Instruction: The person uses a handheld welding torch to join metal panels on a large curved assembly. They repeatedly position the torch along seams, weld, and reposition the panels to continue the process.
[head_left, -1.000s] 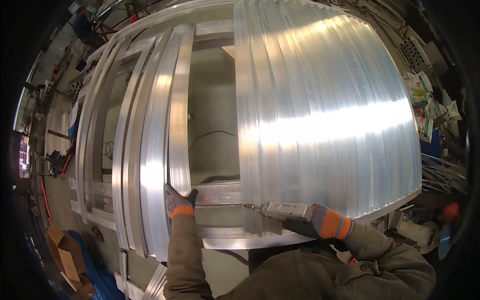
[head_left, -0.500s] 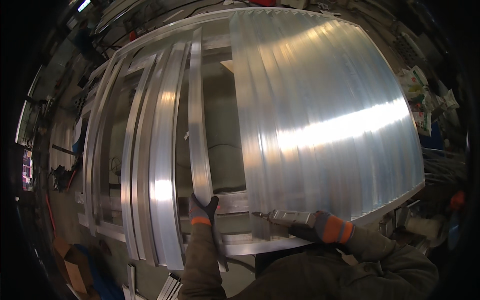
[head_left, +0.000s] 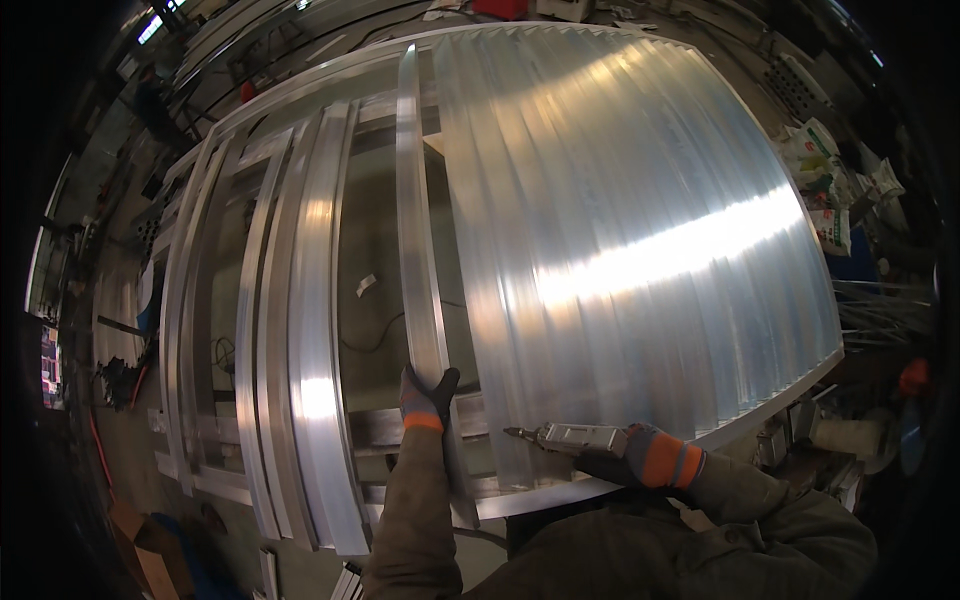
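My left hand (head_left: 427, 399), in a grey glove with an orange cuff, grips the near part of a long silver metal slat (head_left: 418, 220). The slat lies lengthwise across a gap in the frame, a little left of the ribbed metal panel (head_left: 620, 350). In my right hand (head_left: 662, 458), gloved the same way, is a hand-held power tool (head_left: 582, 438) with a silver body and a narrow pointed nose. Its nose points left above the panel's near left corner. Around these runs a large metal frame (head_left: 548, 497).
Several loose slats (head_left: 318, 270) lie across the frame's left half. A white scrap (head_left: 366, 286) shows through the gap. An open cardboard box (head_left: 150, 550) sits at the lower left, white bags (head_left: 815, 150) at the right. Cables lie on the floor.
My left hand has carried the slat to the right, closer to the ribbed panel, narrowing the gap. The power tool stays in my right hand in nearly the same place.
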